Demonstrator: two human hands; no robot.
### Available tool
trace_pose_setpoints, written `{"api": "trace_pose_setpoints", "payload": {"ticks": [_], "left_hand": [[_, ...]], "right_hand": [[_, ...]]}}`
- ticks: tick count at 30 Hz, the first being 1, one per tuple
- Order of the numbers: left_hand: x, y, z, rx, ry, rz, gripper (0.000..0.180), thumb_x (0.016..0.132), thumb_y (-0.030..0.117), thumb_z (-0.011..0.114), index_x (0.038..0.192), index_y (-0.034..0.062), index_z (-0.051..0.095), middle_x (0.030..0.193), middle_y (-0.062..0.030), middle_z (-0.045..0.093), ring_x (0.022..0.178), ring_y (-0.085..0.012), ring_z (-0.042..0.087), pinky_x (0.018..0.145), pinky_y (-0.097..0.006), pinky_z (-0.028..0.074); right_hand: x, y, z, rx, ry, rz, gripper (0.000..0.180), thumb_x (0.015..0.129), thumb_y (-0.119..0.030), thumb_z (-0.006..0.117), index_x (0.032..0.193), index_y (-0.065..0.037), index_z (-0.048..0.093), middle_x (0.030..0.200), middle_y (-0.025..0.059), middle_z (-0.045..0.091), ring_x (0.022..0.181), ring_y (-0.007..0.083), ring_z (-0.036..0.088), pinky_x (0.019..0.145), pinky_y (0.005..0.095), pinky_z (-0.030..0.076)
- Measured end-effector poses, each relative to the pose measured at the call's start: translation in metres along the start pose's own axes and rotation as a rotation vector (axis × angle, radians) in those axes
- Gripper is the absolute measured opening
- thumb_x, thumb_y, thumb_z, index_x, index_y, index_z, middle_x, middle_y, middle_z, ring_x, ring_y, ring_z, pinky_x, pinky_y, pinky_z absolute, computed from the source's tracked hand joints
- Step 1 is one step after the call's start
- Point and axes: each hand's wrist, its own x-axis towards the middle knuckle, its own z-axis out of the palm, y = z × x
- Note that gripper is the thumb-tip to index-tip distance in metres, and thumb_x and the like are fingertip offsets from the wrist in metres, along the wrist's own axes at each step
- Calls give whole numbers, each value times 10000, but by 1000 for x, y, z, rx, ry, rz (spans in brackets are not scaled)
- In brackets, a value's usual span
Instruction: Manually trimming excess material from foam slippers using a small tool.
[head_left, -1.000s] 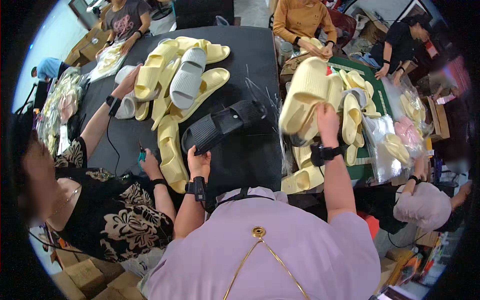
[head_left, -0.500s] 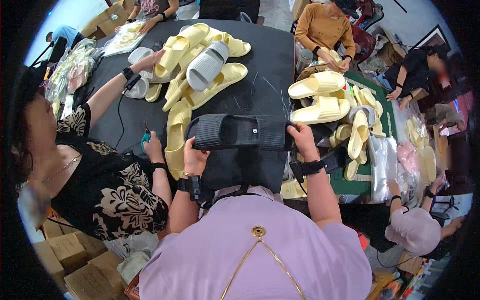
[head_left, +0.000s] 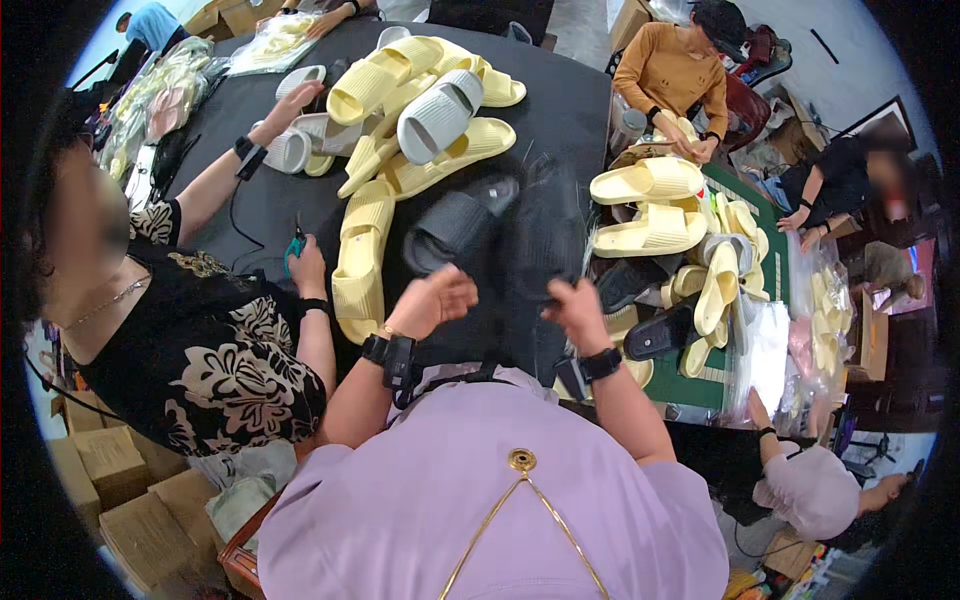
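- Two black slippers are held above the dark table (head_left: 560,130): one black slipper (head_left: 455,230) is steadied by the half-open left hand (head_left: 432,300), the other black slipper (head_left: 545,235) is gripped by the closed right hand (head_left: 575,310).
- A slip could occur, judged from the loose left-hand hold; the yellow slippers (head_left: 360,260) just left could be knocked.
- Fingertips are hidden; slipper edges are blurred.

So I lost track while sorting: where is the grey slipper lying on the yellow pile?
In the head view, the grey slipper lies atop the yellow slippers, up the black table, ahead and left of both hands.
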Motion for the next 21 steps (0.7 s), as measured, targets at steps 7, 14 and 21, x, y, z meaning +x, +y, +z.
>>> {"api": "trace_pose_setpoints", "payload": {"ticks": [7, 14, 21], "left_hand": [[4, -6, -2, 780, 101, 155, 287, 902, 255, 585, 804, -6, 654, 691, -42, 653, 595, -109, 623, 540, -237, 494], [73, 7, -13, 1751, 432, 1126, 416, 737, 59, 581, 1153, 77, 582, 1083, -84, 615, 1081, -278, 559, 935, -410, 430], [85, 37, -2, 2101, 100, 687, 504, 641, 133, 754, 1099, 103, 547, 955, -89, 633, 995, -269, 597, 1003, -438, 387]], "right_hand": [[0, 59, 10, -153, -159, 307, 246, 867, -169, 595, 967, -2, 445, 907, 107, 557, 668, 193, 624, 526, 311, 536], [16, 67, 7, -232, -143, 264, 204, 893, -200, 552, 946, -16, 482, 847, 82, 573, 650, 169, 613, 527, 281, 516], [21, 59, -7, -299, -80, 37, 170, 902, -199, 523, 912, -30, 511, 796, 54, 586, 592, 130, 586, 508, 240, 484]]}}
